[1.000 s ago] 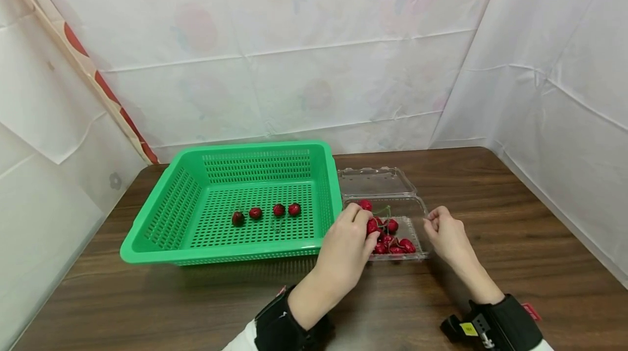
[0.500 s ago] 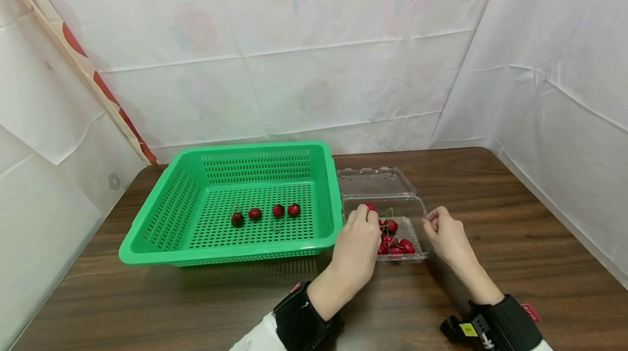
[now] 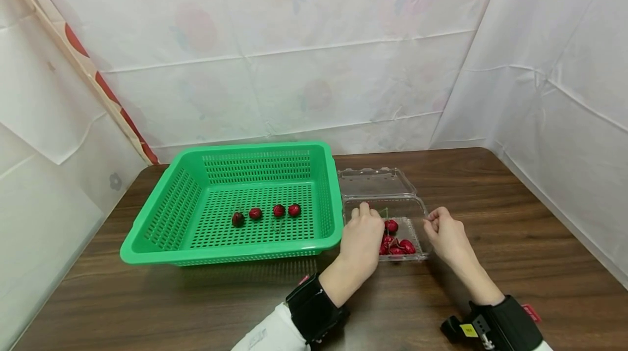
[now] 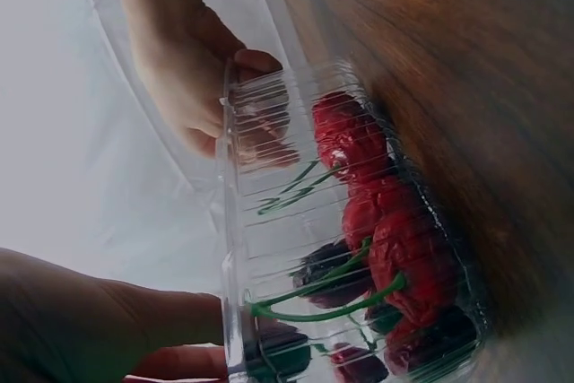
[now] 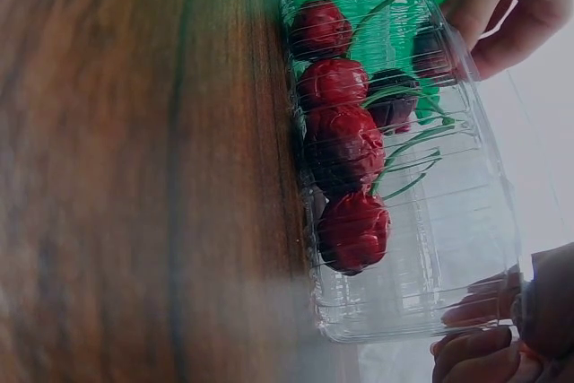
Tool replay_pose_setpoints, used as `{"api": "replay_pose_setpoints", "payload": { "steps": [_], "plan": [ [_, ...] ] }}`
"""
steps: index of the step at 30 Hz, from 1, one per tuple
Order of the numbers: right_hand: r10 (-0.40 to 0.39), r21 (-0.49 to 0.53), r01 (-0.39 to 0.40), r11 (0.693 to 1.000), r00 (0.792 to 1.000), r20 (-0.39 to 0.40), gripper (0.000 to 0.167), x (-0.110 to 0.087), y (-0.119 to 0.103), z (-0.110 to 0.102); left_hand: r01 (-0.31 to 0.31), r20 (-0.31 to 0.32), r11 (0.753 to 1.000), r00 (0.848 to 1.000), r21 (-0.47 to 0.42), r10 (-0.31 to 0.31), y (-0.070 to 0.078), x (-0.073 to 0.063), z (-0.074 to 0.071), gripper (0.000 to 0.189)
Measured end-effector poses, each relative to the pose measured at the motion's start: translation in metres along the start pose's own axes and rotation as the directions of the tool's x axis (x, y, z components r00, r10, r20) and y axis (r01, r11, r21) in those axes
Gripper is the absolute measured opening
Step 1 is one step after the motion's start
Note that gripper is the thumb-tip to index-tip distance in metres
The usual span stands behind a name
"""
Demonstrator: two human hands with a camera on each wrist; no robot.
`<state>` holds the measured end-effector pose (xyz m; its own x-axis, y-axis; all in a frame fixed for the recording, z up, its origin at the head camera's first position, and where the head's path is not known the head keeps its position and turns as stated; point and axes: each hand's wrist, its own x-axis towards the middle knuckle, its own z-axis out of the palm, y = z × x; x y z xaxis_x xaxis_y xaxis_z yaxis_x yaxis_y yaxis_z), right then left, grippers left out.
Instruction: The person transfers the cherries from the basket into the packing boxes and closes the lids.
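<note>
My left hand [image 3: 362,237] reaches over the left side of a clear plastic clamshell box [image 3: 409,225] and pinches a cherry, mostly hidden behind the fingers; a little red shows past the fingertips. In the right wrist view, the left hand's fingers [image 5: 511,15] are at the box's upper edge beside a dark cherry [image 5: 433,51]. Several red cherries [image 3: 406,246] with green stems lie in the box. On the box's right side, my right hand [image 3: 447,236] pinches the rim; the left wrist view shows its fingers [image 4: 260,118] through the clear wall.
A green slotted basket [image 3: 230,255] stands left of the box, almost against it, with several cherries [image 3: 278,210] in a row. The box's lid [image 3: 375,182] lies folded back. White sheets [image 3: 294,67] hang behind the wooden table [image 3: 196,307].
My left hand has moved right and farther over the box, covering more of its cherries, and the cherry at its fingertips is now almost hidden. The right hand stays at the rim.
</note>
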<state>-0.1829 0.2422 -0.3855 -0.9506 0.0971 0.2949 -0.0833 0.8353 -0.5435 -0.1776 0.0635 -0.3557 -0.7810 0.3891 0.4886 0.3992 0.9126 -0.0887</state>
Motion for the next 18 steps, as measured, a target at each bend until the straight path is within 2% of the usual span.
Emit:
{"api": "replay_pose_setpoints", "payload": {
  "steps": [9,18],
  "plan": [
    [-0.002,0.002,0.002,1.000,1.000,0.001,0.010,0.000,0.000,0.000,0.006,0.019,0.993,1.000,0.120,-0.009,0.004,0.003,0.010,0.010],
    [0.001,0.004,-0.001,1.000,1.000,0.009,0.010,0.000,0.000,-0.001,-0.002,0.093,0.996,0.996,0.093,-0.007,0.005,0.005,0.014,0.012]
  ]
}}
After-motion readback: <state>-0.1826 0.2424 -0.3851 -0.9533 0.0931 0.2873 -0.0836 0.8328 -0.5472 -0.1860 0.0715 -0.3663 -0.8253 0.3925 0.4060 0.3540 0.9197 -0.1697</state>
